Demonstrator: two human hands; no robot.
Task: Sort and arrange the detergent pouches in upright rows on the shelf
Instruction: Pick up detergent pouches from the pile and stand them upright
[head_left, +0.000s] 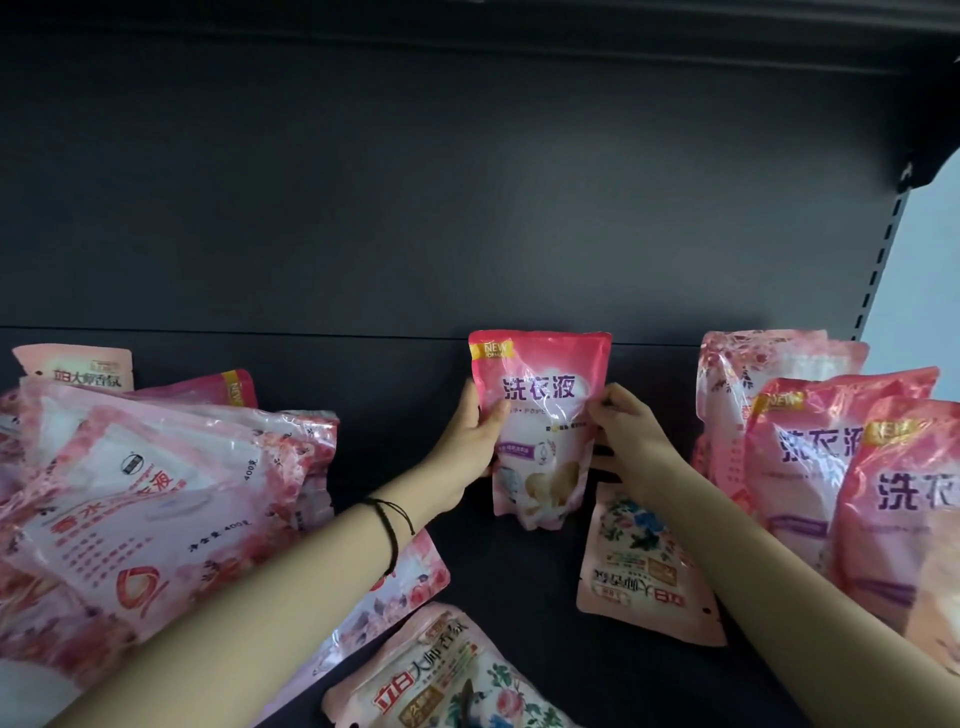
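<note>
Hands (470, 434) (631, 436) hold pink pouch (540, 410) upright, long axis vertical.

Mid shelf (395, 415) free btwn pouch piles (156, 467) L/R

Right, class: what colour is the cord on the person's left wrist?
The cord is black; the head view shows it best.

This looks like a shop aisle: a dark metal display shelf (519, 582) with a plain back panel (415, 208) and a slotted upright post (879, 260) carries many identical sealed pink detergent pouches (156, 493).
</note>
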